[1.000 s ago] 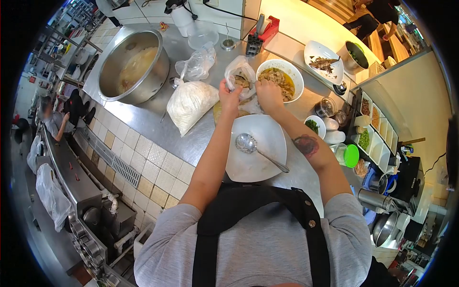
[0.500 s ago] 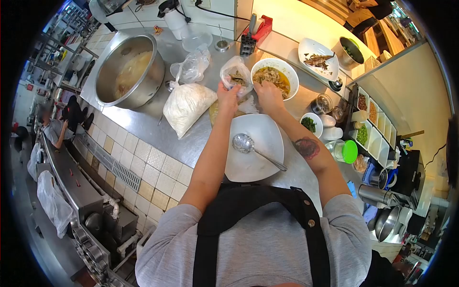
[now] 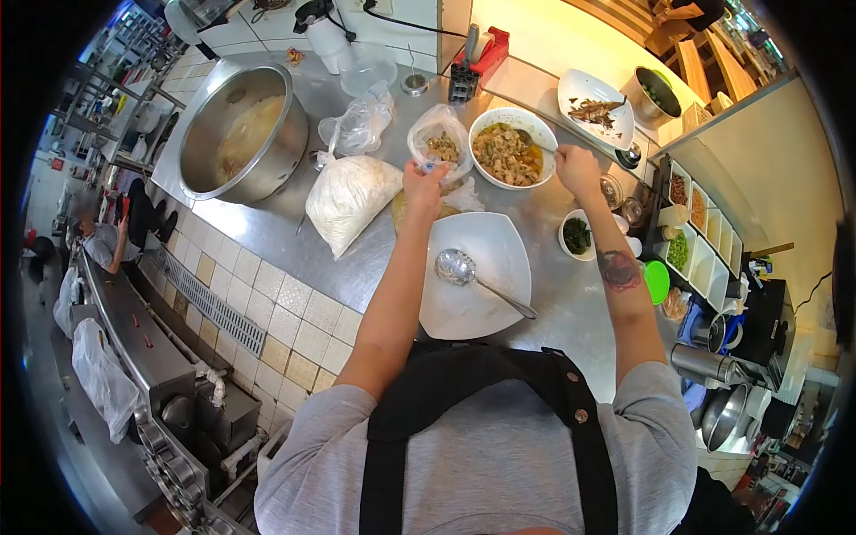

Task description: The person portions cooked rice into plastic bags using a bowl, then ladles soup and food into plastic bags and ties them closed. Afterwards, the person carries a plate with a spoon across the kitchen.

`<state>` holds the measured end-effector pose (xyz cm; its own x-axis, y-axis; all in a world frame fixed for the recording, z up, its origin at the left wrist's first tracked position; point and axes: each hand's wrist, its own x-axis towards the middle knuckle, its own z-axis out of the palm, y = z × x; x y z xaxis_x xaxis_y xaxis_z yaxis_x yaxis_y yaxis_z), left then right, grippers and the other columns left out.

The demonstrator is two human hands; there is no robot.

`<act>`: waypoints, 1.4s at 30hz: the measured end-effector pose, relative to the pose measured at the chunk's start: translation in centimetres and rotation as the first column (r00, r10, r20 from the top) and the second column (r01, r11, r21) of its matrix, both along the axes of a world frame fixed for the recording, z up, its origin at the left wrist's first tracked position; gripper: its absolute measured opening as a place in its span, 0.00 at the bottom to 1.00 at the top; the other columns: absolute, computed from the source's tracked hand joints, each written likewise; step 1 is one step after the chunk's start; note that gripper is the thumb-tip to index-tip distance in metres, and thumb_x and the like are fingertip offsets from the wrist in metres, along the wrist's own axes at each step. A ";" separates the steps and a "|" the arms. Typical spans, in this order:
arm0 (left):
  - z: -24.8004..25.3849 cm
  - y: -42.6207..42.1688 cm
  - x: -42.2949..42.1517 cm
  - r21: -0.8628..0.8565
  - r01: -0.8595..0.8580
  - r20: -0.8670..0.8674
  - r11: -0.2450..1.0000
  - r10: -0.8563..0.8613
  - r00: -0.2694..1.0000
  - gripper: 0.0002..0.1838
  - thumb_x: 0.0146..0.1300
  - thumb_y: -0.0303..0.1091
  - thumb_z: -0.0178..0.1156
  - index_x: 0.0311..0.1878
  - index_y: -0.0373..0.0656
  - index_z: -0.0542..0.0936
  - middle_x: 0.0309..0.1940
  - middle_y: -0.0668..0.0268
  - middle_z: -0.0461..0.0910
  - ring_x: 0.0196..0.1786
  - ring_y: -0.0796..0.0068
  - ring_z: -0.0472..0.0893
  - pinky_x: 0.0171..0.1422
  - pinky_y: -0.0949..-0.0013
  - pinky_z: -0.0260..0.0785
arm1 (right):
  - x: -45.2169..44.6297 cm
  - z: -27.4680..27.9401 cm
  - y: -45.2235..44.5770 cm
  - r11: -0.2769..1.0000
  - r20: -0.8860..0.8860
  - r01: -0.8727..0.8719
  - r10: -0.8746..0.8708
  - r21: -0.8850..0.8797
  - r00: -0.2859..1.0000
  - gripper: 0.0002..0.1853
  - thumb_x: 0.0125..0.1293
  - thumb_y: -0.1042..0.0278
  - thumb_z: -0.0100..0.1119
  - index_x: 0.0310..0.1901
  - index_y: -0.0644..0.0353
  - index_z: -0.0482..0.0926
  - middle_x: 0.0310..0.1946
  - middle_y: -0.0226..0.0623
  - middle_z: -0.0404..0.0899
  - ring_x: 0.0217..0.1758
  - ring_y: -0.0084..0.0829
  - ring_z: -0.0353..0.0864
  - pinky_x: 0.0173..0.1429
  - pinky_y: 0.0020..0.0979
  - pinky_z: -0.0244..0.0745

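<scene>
Plastic bag (image 3: 420,134), mouth open, chunky food (image 3: 442,147) inside, just beyond left grip (image 3: 423,183), which pinches its near edge. White bowl (image 3: 502,115) of stew (image 3: 504,156) on worktop (image 3: 566,299), right of bag. Right grip (image 3: 580,169), curled, beside bowl's right rim; whether it holds anything, cannot tell.

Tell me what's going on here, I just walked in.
A person at a metal counter holds an open plastic bag with some food inside in the left hand. The right hand is at the right rim of a bowl of chunky food; whether it grips anything is hard to tell. Nearer the person, a spoon rests on a white plate. A big pot stands off to the left.
</scene>
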<state>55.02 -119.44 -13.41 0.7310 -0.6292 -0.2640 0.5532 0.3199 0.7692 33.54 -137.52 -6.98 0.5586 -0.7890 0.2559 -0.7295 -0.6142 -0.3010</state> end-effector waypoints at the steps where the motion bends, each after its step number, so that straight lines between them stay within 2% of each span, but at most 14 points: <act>1: 0.0 0.0 0.0 0.015 0.002 0.023 1.000 -0.003 1.000 0.27 0.46 0.14 0.64 0.50 0.37 0.65 0.41 0.60 0.76 0.40 0.70 0.78 0.43 0.69 0.74 | -0.2 -1.8 -0.7 0.991 0.072 -0.031 0.022 0.130 0.997 0.08 0.54 0.65 0.56 0.31 0.58 0.82 0.18 0.45 0.76 0.26 0.45 0.79 0.30 0.41 0.73; 3: 0.0 -0.1 -0.2 0.045 0.009 0.068 0.999 -0.012 0.998 0.27 0.45 0.14 0.64 0.50 0.37 0.66 0.42 0.60 0.76 0.40 0.70 0.78 0.45 0.68 0.73 | 0.0 -3.6 -1.3 0.921 0.220 -0.113 0.031 0.374 0.975 0.09 0.53 0.65 0.56 0.31 0.58 0.83 0.15 0.41 0.74 0.19 0.39 0.77 0.22 0.37 0.69; 7: 0.4 -0.3 -0.4 0.110 0.041 0.160 0.993 -0.058 0.985 0.27 0.45 0.14 0.63 0.50 0.37 0.66 0.43 0.60 0.75 0.43 0.71 0.77 0.48 0.68 0.71 | 0.5 -2.6 -1.8 0.516 0.137 0.025 -0.272 0.856 0.953 0.08 0.54 0.65 0.56 0.27 0.59 0.80 0.11 0.27 0.63 0.11 0.22 0.59 0.13 0.26 0.50; 9: 0.5 -0.3 -0.6 0.088 0.033 0.157 0.996 -0.046 0.986 0.27 0.44 0.14 0.63 0.50 0.37 0.66 0.43 0.60 0.75 0.43 0.71 0.76 0.49 0.68 0.71 | 0.3 -2.3 -2.3 0.362 0.115 0.017 -0.338 0.932 0.934 0.08 0.56 0.64 0.55 0.26 0.59 0.79 0.11 0.21 0.56 0.10 0.17 0.50 0.12 0.23 0.42; 12: 0.4 -0.2 -0.4 0.118 0.047 0.153 0.992 -0.065 0.986 0.26 0.45 0.15 0.63 0.49 0.37 0.67 0.42 0.61 0.75 0.43 0.71 0.76 0.48 0.69 0.70 | -0.1 -1.5 -2.8 0.222 0.106 -0.030 -0.340 0.975 0.934 0.09 0.59 0.63 0.54 0.26 0.57 0.77 0.11 0.19 0.52 0.11 0.15 0.47 0.13 0.21 0.40; 21: -0.4 -0.5 -0.1 0.067 0.029 0.171 0.997 -0.040 0.985 0.27 0.45 0.15 0.63 0.50 0.38 0.66 0.43 0.61 0.74 0.44 0.69 0.76 0.49 0.68 0.69 | -2.3 -0.9 -2.0 0.099 0.216 -0.192 -0.408 0.976 0.887 0.08 0.63 0.63 0.50 0.30 0.56 0.76 0.12 0.15 0.51 0.12 0.14 0.44 0.15 0.20 0.39; 24: 0.8 -0.5 -1.2 0.216 -0.086 0.238 0.973 0.032 0.971 0.29 0.45 0.15 0.63 0.52 0.38 0.64 0.45 0.61 0.73 0.44 0.68 0.75 0.51 0.68 0.69 | -2.6 0.4 -2.0 0.226 0.237 -0.162 -0.364 0.961 0.901 0.09 0.62 0.63 0.51 0.29 0.56 0.76 0.12 0.16 0.51 0.12 0.14 0.44 0.15 0.20 0.39; 27: 0.0 -0.8 -1.1 0.226 -0.042 0.218 0.973 -0.009 0.976 0.32 0.47 0.13 0.60 0.55 0.43 0.61 0.46 0.59 0.73 0.44 0.65 0.77 0.44 0.59 0.75 | -2.2 1.1 -2.0 0.366 0.224 -0.090 -0.342 0.926 0.913 0.08 0.58 0.64 0.54 0.27 0.58 0.78 0.12 0.18 0.53 0.11 0.15 0.46 0.14 0.21 0.40; 30: 1.8 -0.3 -1.4 0.268 0.073 0.103 0.961 -0.104 0.989 0.32 0.48 0.13 0.60 0.56 0.46 0.61 0.46 0.60 0.73 0.44 0.65 0.77 0.40 0.59 0.76 | -1.5 2.1 -1.8 0.351 0.232 -0.114 -0.317 0.929 0.920 0.08 0.57 0.64 0.55 0.27 0.58 0.79 0.12 0.19 0.52 0.11 0.15 0.46 0.14 0.21 0.40; 33: 1.9 -0.1 -1.1 0.210 0.116 0.154 0.971 -0.150 0.977 0.32 0.49 0.14 0.59 0.57 0.48 0.60 0.46 0.60 0.73 0.44 0.66 0.78 0.38 0.62 0.77 | 0.8 3.7 -1.3 0.352 0.215 -0.110 -0.274 0.929 0.937 0.09 0.55 0.64 0.55 0.27 0.61 0.80 0.12 0.21 0.57 0.12 0.17 0.51 0.15 0.23 0.46; 35: 1.6 -0.2 -1.0 0.138 0.115 0.140 0.984 -0.134 0.981 0.33 0.50 0.14 0.58 0.58 0.48 0.60 0.46 0.60 0.74 0.44 0.66 0.78 0.37 0.63 0.78 | 3.5 5.0 0.5 0.500 0.229 -0.121 -0.160 0.857 0.960 0.10 0.54 0.65 0.56 0.26 0.63 0.80 0.13 0.27 0.65 0.13 0.22 0.58 0.17 0.26 0.53; 38: 2.0 0.0 -1.0 0.094 0.103 0.124 0.990 -0.114 0.986 0.34 0.51 0.13 0.57 0.60 0.49 0.59 0.46 0.60 0.74 0.44 0.66 0.79 0.37 0.65 0.78 | 8.1 1.2 1.5 0.816 0.240 -0.285 0.185 0.504 0.953 0.10 0.51 0.66 0.57 0.25 0.66 0.81 0.19 0.42 0.77 0.19 0.34 0.74 0.27 0.33 0.69; 40: 2.0 0.2 -0.7 0.081 0.096 0.125 0.992 -0.105 0.987 0.35 0.51 0.13 0.56 0.61 0.49 0.58 0.45 0.61 0.75 0.42 0.68 0.79 0.36 0.67 0.77 | 11.1 1.2 4.7 0.922 0.058 -0.186 0.177 0.340 0.982 0.09 0.50 0.68 0.57 0.27 0.65 0.80 0.22 0.50 0.78 0.25 0.40 0.79 0.32 0.35 0.75; 42: 1.7 0.3 -0.3 0.058 0.095 0.132 0.994 -0.102 0.986 0.36 0.49 0.12 0.56 0.61 0.47 0.57 0.42 0.62 0.76 0.40 0.71 0.79 0.35 0.69 0.76 | 12.7 -0.1 6.8 0.972 -0.074 -0.232 0.233 0.030 0.970 0.07 0.50 0.69 0.56 0.28 0.64 0.79 0.23 0.49 0.78 0.28 0.40 0.80 0.33 0.34 0.77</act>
<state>54.75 -119.10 -11.67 0.6971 -0.6881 -0.2017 0.4706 0.2268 0.8527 46.19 -130.76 -7.10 0.7446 -0.6399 0.1899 -0.5889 -0.7637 -0.2646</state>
